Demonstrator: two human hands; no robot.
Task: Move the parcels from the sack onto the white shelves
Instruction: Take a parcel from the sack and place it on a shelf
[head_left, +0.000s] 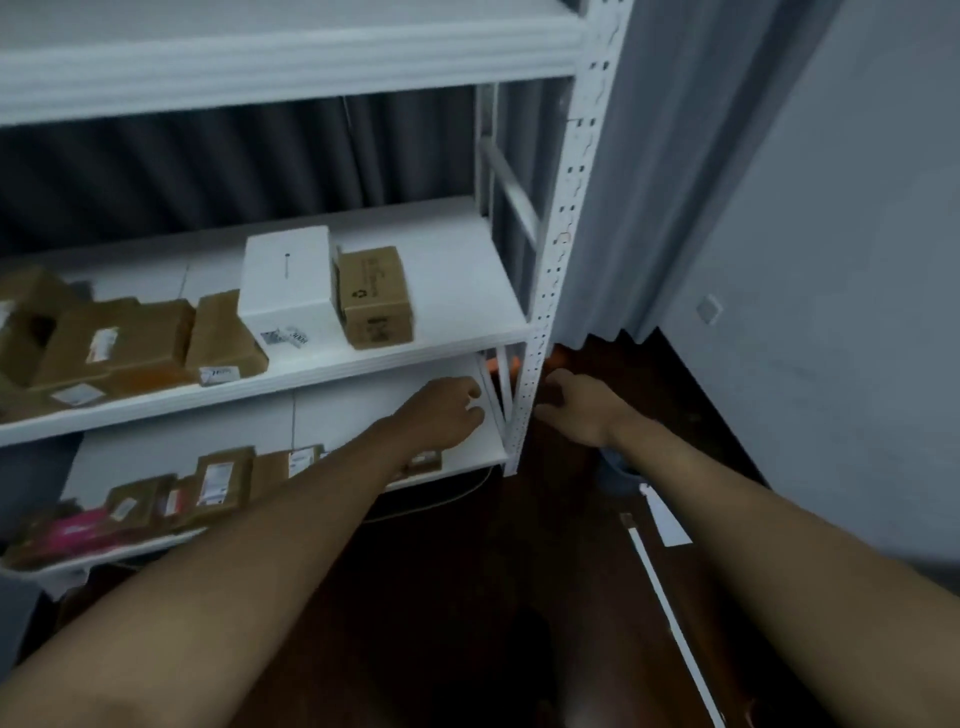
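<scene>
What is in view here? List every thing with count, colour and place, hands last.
shelves: one white metal rack, three boards in view, left and centre
white box: one, middle board
brown boxes: several, middle board, either side of the white box
small parcels: several, brown and one pink, lower board, left
curtain: grey, behind and right of the rack
floor: dark wood
left hand: empty, over the lower board's right end
right hand: empty, right of the rack's front post

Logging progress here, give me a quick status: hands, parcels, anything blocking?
Left hand and right hand loosely curled, holding nothing, either side of the shelf post. Parcels on two white shelves. Sack not in view. No obstruction seen.
</scene>
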